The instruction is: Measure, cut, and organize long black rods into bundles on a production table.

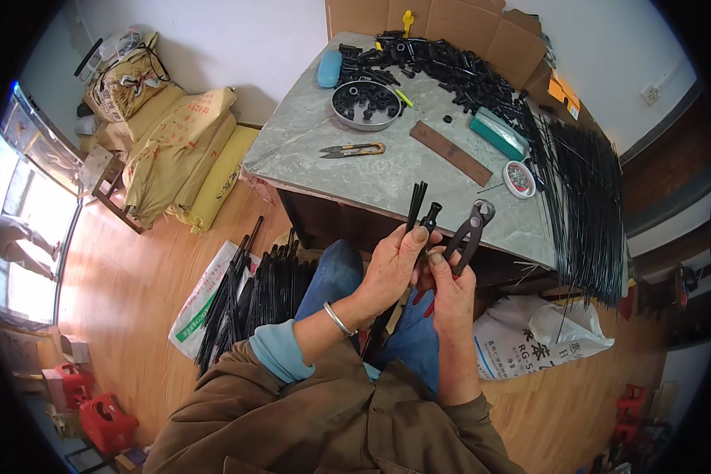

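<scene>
In front of my lap, my left hand is closed round a few thin black rods that stick up past the thumb. Beside them in the same grip rises a black tube-like fitting with a ringed neck. My right hand holds a pair of end-cutting pincers, dark metal jaws pointing up, with red on the lower handles. The two hands nearly touch, and the pincers' jaws stand to the right of the fitting, apart from it. The fingertips between the hands are partly hidden.
A grey marble-patterned table bears a metal bowl of black parts, thread snips, a brown bar, a small dish, a heap of black fittings and long black rods. More rods lean by my left knee.
</scene>
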`<state>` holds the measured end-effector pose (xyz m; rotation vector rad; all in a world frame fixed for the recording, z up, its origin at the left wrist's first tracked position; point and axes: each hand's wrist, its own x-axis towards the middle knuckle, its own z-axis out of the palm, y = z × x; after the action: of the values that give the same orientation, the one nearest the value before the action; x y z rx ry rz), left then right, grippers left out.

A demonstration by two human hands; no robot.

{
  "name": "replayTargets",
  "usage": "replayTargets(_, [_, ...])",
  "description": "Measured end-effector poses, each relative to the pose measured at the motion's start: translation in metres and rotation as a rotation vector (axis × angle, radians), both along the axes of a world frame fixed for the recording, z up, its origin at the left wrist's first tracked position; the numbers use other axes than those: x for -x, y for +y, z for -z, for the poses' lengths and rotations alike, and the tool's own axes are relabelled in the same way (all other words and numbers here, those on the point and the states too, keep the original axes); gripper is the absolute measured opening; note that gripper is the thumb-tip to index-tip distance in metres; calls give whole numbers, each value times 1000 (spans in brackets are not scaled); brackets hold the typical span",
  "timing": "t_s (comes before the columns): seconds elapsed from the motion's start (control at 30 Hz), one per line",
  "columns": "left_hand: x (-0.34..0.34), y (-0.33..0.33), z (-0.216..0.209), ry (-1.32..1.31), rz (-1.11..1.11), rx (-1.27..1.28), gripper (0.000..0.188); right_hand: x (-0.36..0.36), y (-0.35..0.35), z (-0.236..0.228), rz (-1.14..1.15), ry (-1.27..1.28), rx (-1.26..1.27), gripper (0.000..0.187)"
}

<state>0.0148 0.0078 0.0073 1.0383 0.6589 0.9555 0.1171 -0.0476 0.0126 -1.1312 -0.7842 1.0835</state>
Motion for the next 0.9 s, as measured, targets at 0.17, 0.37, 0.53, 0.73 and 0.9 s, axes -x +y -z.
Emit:
replayTargets(0.17, [-2, -1, -1, 36, 11, -12, 55, 0, -2, -2, 15, -11, -5, 14])
replayTargets(0.37, [-2, -1, -1, 19, 15, -25, 54, 1, 0, -7, 40, 12, 22, 13])
replayTargets(0.53, [-3, -1, 1, 25, 17, -23, 54, -1, -1, -5, 36, -9, 13, 13])
replayTargets(0.73, [-5, -3, -1, -16, 2, 2, 50, 0, -2, -4, 73, -55, 5, 15])
replayTargets(0.9, [-3, -1, -1, -61, 26, 21, 52, 3, -3, -7, 83, -130, -15, 18])
